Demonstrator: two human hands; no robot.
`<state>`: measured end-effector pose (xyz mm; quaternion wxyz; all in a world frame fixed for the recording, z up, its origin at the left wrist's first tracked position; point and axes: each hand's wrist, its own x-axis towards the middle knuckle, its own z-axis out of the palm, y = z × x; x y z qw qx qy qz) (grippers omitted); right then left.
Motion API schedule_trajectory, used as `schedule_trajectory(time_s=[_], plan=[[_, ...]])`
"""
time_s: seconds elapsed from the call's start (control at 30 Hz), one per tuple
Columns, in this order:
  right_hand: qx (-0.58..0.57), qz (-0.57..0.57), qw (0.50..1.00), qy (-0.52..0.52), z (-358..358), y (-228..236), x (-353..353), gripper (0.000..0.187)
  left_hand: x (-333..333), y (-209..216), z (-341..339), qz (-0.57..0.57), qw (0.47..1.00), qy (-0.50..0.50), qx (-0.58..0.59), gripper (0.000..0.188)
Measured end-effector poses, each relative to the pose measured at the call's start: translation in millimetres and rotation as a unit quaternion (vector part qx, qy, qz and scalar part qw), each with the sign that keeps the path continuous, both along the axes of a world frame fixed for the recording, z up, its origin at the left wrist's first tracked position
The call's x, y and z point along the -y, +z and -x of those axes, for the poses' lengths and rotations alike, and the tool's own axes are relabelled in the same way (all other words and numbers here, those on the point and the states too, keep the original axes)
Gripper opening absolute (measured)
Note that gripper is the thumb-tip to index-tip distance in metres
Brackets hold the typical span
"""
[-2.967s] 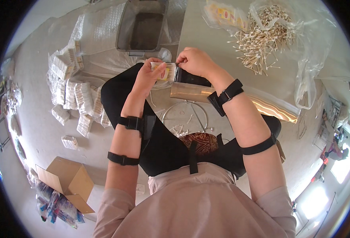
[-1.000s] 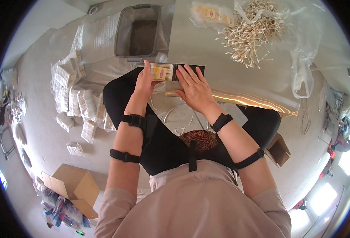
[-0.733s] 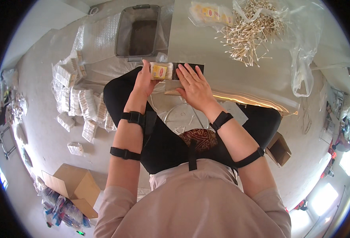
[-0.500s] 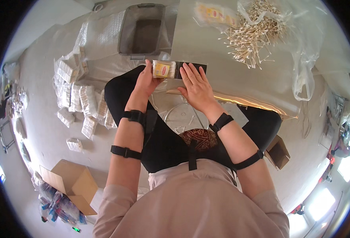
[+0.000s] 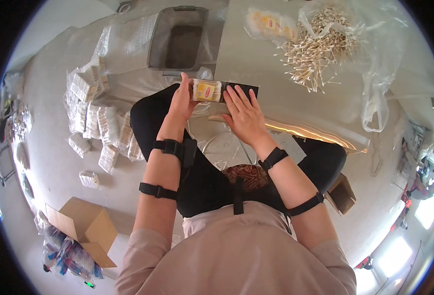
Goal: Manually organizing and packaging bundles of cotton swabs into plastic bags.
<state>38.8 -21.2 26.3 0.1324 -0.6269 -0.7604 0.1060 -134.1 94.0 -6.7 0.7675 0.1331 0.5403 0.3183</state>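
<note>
A clear pack of cotton swabs (image 5: 207, 91) with a yellow label lies at the left end of a flat black holder (image 5: 241, 92). My left hand (image 5: 180, 102) grips the pack's left end, its thumb side up along the edge. Some of its fingers are hidden under the pack. Flat on the black holder lies my right hand (image 5: 245, 115), fingers stretched out just right of the pack. Past it on the table (image 5: 256, 64), a heap of loose cotton swabs (image 5: 320, 49) spills from a clear plastic bag (image 5: 375, 96).
Flat labelled bags (image 5: 268, 22) lie beside the heap. A grey plastic bin (image 5: 158, 42) stands left of the table. Several white swab packs (image 5: 99, 118) are piled on the floor at left, near an open cardboard box (image 5: 81, 223). A glowing strip (image 5: 315, 132) edges the table.
The whole view has shifted slightly. Both hands keep nearly the same place on the pack and holder.
</note>
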Motion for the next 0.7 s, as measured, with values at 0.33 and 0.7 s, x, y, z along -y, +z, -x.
schedule_trajectory(time_s=[0.33,0.7], plan=[[-0.005,0.006,1.000,-0.003,1.5,1.1,0.3,0.058,-2.4,-5.6,-0.4,-0.012,0.996,-0.063,-0.070,0.062],[-0.077,-0.043,0.995,-0.042,-22.9,-2.0,1.1,0.052,-3.0,-11.2,4.8,-0.227,0.958,-0.062,-0.164,0.044]])
